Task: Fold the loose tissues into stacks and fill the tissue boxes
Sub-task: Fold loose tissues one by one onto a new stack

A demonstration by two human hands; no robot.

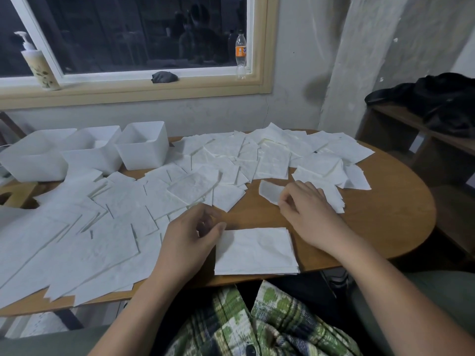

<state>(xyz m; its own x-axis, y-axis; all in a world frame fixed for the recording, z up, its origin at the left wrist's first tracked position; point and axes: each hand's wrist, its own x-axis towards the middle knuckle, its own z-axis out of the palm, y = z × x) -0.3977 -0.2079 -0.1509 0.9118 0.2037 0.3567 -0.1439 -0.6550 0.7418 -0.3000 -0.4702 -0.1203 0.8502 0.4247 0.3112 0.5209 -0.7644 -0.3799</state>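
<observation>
White loose tissues [115,214] cover most of the oval wooden table [385,227] in my head-camera view. They are flat square sheets that overlap one another from the near left edge to the far right.

A folded stack [254,250] of tissues lies apart from them at the near edge of the table, straight ahead of the person, with its edges roughly squared.

The left hand [191,237] sits at the stack's left side. Its fingers are curled and the thumb tip is against the stack's upper left corner. I cannot tell whether it actually grips the paper or only touches it.

The right hand [305,214] is further back and to the right, over bare wood. It pinches a single tissue [268,192] by its near edge, and that sheet curls up off the table, just beside a small heap of other sheets.

Three white open tissue boxes [144,155] stand side by side at the far left of the table — I cannot make out what is inside them.

Behind the table, on the window sill [128,86], are:
- a pump bottle [38,65] at the left
- a dark cloth [164,77] in the middle
- a clear plastic bottle [240,56] with an orange label at the right

Dark clothing [437,104] lies on a shelf to the right. Green plaid fabric [270,322] covers the person's lap.
</observation>
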